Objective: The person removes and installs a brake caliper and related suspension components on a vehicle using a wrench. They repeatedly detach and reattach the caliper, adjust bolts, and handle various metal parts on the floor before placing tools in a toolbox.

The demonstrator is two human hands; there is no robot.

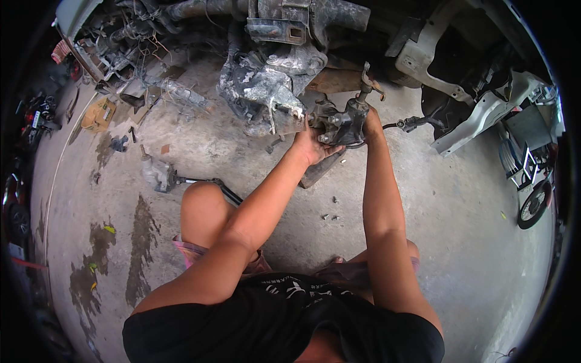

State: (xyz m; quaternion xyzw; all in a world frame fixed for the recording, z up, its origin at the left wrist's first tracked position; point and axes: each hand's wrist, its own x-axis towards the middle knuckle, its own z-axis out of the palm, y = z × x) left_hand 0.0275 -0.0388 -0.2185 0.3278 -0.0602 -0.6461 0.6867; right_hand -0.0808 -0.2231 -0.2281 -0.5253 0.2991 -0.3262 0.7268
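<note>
Both my hands hold a dark, greasy steering gearbox (350, 126), a cast housing with a short shaft and a rusty yoke joint (367, 85) standing up from its top. My left hand (311, 147) supports its lower left side, thumb raised and fingers reaching beneath. My right hand (372, 124) grips the right side, its fingertips mostly hidden behind the housing. Just left of the gearbox is a whitish, dirt-caked metal bracket (272, 88) on the vehicle's frame; whether they touch, I cannot tell. Below my hands a flat block (322, 169) lies on the concrete.
Several small bolts (331, 216) lie on the floor before me. By my left knee rests another gearbox-like part (158, 174) with a dark shaft. Vehicle frame members (284, 30) hang overhead, and a bent metal panel (472, 124) juts in at right. A cardboard box (98, 115) stands far left.
</note>
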